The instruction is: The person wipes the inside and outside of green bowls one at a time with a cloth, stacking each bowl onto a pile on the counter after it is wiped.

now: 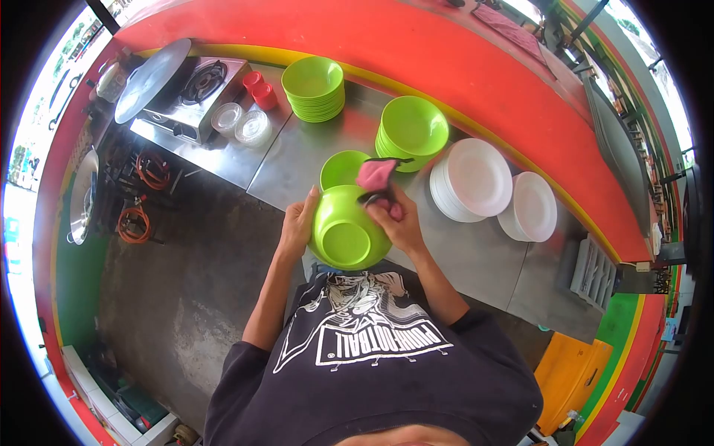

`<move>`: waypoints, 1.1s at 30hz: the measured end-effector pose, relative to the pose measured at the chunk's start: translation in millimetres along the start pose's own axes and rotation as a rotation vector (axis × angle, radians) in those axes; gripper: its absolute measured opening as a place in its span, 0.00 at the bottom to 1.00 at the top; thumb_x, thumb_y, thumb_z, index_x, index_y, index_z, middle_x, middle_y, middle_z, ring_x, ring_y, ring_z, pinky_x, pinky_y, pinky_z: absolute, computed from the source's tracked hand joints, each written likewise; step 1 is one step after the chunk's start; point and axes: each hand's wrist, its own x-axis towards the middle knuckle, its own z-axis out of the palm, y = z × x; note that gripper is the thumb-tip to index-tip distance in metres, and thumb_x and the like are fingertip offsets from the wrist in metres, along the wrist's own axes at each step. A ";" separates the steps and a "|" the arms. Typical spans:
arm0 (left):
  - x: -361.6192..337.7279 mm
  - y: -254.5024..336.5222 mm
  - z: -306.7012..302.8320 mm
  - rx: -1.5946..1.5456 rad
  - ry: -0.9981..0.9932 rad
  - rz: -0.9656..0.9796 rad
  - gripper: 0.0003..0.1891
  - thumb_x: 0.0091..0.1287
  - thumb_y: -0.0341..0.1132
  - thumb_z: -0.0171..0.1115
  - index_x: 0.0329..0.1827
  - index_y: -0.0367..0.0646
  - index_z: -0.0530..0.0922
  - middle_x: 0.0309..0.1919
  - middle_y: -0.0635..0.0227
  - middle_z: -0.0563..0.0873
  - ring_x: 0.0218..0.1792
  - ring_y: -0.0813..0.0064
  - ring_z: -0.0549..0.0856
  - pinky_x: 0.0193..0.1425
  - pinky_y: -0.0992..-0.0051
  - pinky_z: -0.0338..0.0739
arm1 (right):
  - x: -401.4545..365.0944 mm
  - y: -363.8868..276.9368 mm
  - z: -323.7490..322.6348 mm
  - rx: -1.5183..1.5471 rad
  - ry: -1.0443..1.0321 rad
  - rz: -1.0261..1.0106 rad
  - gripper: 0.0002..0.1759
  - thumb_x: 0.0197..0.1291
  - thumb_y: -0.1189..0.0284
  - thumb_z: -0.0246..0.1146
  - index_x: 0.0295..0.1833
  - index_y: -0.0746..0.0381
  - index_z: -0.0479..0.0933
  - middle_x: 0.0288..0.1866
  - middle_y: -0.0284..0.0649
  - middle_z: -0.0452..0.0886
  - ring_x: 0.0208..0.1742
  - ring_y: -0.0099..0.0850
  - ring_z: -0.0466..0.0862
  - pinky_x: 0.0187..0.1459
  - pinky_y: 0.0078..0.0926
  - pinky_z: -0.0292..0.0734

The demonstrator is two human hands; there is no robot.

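Observation:
A green bowl [346,242] is held in front of my chest, its underside turned toward me. My left hand [301,219] grips its left rim. In my right hand [401,223] is a pink cloth [377,175] with dark edging, bunched against the bowl's right side; part of it hangs over the rim. Just behind the held bowl, another green bowl [342,167] rests on the metal counter, partly covered by it. Farther back stand a tall stack of green bowls [314,89] and a second green stack [411,130].
Right of the green stacks are a stack of white plates [476,182] and white bowls [529,208]. Two red cups [262,93] and clear plastic lids [253,128] stand near a gas stove [201,85]. A grey rack [593,275] sits at the counter's right end. A red wall [446,70] runs behind.

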 end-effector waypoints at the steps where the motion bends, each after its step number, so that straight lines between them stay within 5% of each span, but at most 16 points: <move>1: -2.8 6.2 3.3 0.006 -0.009 -0.001 0.31 0.79 0.58 0.53 0.30 0.39 0.86 0.22 0.78 0.84 0.19 0.89 0.76 0.23 0.83 0.69 | 2.8 -3.4 -0.8 -0.219 -0.049 -0.173 0.16 0.67 0.67 0.68 0.54 0.65 0.81 0.56 0.41 0.82 0.54 0.31 0.82 0.56 0.31 0.77; 3: -8.7 20.8 9.1 0.022 -0.030 -0.002 0.30 0.79 0.57 0.53 0.31 0.38 0.86 0.23 0.78 0.84 0.20 0.90 0.76 0.24 0.82 0.69 | 14.7 -13.5 -3.5 -0.659 -0.140 -0.516 0.15 0.62 0.65 0.70 0.49 0.64 0.83 0.56 0.44 0.83 0.55 0.39 0.82 0.57 0.37 0.76; 4: -6.6 17.9 7.6 0.090 -0.063 0.038 0.30 0.80 0.56 0.53 0.31 0.38 0.86 0.23 0.78 0.84 0.20 0.90 0.76 0.24 0.82 0.69 | 16.7 -18.8 -2.0 -0.745 -0.210 -0.499 0.16 0.57 0.63 0.72 0.44 0.64 0.85 0.55 0.46 0.82 0.54 0.50 0.80 0.57 0.46 0.74; 7: 0.2 16.7 2.8 0.222 -0.119 0.140 0.30 0.81 0.54 0.51 0.32 0.37 0.85 0.24 0.78 0.84 0.22 0.91 0.76 0.24 0.82 0.69 | 15.1 -35.3 11.0 -0.952 -0.376 -0.568 0.15 0.60 0.65 0.69 0.46 0.64 0.84 0.54 0.46 0.81 0.55 0.48 0.77 0.59 0.44 0.73; 10: 6.6 31.6 -7.6 0.301 -0.107 0.088 0.30 0.82 0.54 0.50 0.35 0.35 0.85 0.25 0.75 0.85 0.23 0.88 0.79 0.25 0.81 0.73 | 13.7 -12.6 6.7 -0.862 -0.190 -0.571 0.19 0.64 0.61 0.66 0.51 0.65 0.82 0.57 0.49 0.80 0.58 0.53 0.76 0.63 0.48 0.70; 14: 10.4 41.9 -6.4 -0.171 0.178 0.054 0.33 0.81 0.57 0.47 0.44 0.29 0.84 0.34 0.61 0.89 0.30 0.74 0.88 0.34 0.74 0.84 | 3.2 20.7 5.2 -0.508 0.002 -0.457 0.24 0.69 0.61 0.62 0.62 0.67 0.75 0.64 0.55 0.73 0.63 0.55 0.73 0.67 0.46 0.65; 17: 17.7 24.5 2.2 -0.306 0.300 0.070 0.33 0.81 0.57 0.46 0.47 0.28 0.82 0.37 0.58 0.90 0.33 0.71 0.90 0.38 0.73 0.86 | -13.9 33.7 14.9 -0.629 0.036 -0.453 0.26 0.70 0.63 0.60 0.66 0.70 0.69 0.64 0.58 0.69 0.64 0.54 0.71 0.67 0.43 0.64; 22: 21.7 8.5 29.7 -0.449 0.449 0.021 0.34 0.81 0.59 0.43 0.46 0.30 0.82 0.38 0.61 0.88 0.36 0.73 0.87 0.39 0.70 0.82 | -22.3 48.5 18.4 -0.569 0.132 -0.394 0.25 0.70 0.65 0.60 0.65 0.71 0.69 0.59 0.56 0.72 0.59 0.52 0.73 0.64 0.42 0.66; 28: 20.6 13.3 26.6 -0.138 0.207 0.040 0.34 0.81 0.58 0.45 0.45 0.30 0.83 0.35 0.63 0.88 0.30 0.77 0.86 0.34 0.73 0.81 | 0.8 35.2 -6.5 -0.405 0.267 -0.439 0.18 0.67 0.68 0.63 0.55 0.70 0.77 0.50 0.51 0.80 0.51 0.47 0.80 0.56 0.39 0.73; 33: 6.0 37.3 24.7 0.195 -0.040 -0.068 0.34 0.80 0.58 0.48 0.42 0.31 0.85 0.30 0.68 0.88 0.26 0.81 0.83 0.31 0.76 0.79 | 11.1 -4.2 -26.5 -0.584 -0.060 -0.340 0.23 0.63 0.63 0.69 0.55 0.69 0.80 0.56 0.52 0.81 0.55 0.48 0.83 0.58 0.36 0.75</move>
